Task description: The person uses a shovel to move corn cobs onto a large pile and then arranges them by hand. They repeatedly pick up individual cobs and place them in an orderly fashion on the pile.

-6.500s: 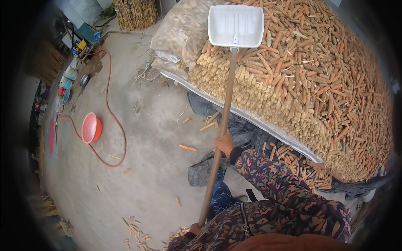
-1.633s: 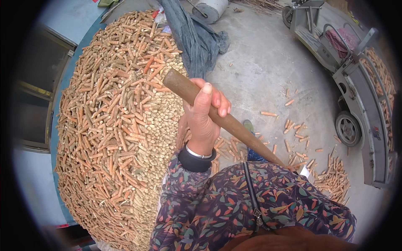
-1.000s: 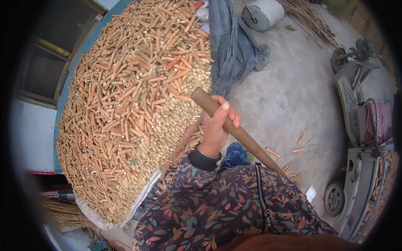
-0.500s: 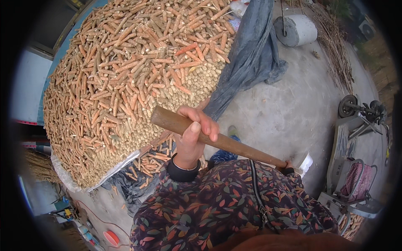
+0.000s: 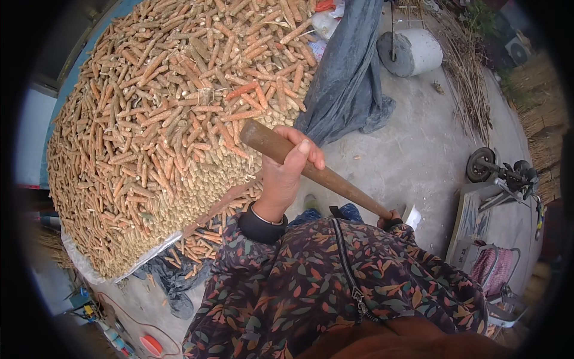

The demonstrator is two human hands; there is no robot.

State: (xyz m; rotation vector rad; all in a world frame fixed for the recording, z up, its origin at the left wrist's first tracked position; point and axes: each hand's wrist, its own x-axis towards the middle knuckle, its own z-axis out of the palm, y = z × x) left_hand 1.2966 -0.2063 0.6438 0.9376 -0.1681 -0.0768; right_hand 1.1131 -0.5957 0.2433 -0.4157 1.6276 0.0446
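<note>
My left hand [image 5: 286, 175] is shut around the top end of a long wooden handle [image 5: 335, 182], close in front of my chest. The handle slants down to the right, where my right hand [image 5: 390, 218] grips it lower down; only its knuckles show above my patterned sleeve. A corner of the white shovel blade [image 5: 412, 215] peeks out beyond that hand. A big heap of orange-brown corn cobs [image 5: 167, 119] fills the upper left, resting on a pale sheet [image 5: 113, 272].
A grey tarp [image 5: 350, 72] hangs beside the heap. A concrete roller [image 5: 412, 51] lies on the concrete ground [image 5: 418, 143] at the top. A small wheeled machine [image 5: 502, 173] and a cart [image 5: 490, 269] stand at the right. An orange basin [image 5: 150, 344] sits bottom left.
The view has swung: the cob heap has slid left and the roller and machine moved further into view. Both hands keep their grip on the handle, which is now a little flatter.
</note>
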